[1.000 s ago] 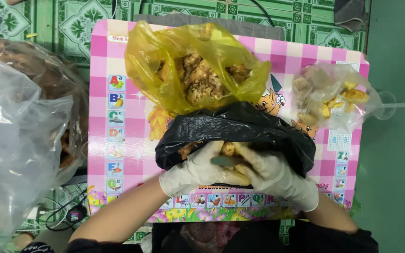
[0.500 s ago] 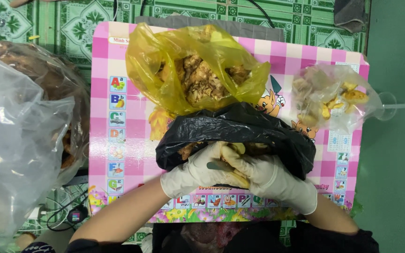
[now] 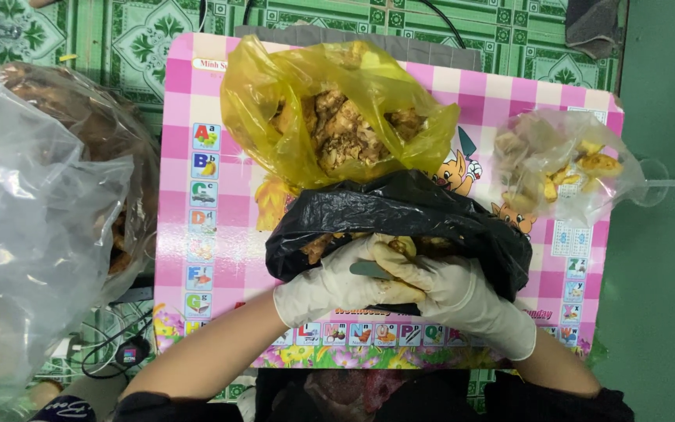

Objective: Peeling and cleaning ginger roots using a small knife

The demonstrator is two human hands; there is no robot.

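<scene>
Both hands wear pale latex gloves and meet over the mouth of a black plastic bag [image 3: 423,211] on a pink checked children's table [image 3: 212,227]. My left hand [image 3: 337,281] grips a pale yellowish root-like piece [image 3: 397,247] over the bag. My right hand [image 3: 451,289] is closed on a small knife whose grey blade [image 3: 370,270] lies against the piece. Brownish scraps show inside the bag's opening.
A yellow bag [image 3: 337,117] of brown knobbly roots sits behind the black bag. A clear bag [image 3: 560,160] with yellowish pieces lies at the right, by a clear plastic cup [image 3: 654,184]. A large clear bag [image 3: 33,227] fills the left. Cables lie on the green tiled floor.
The hands have turned slightly on the piece over the black bag; everything else stays where it was.
</scene>
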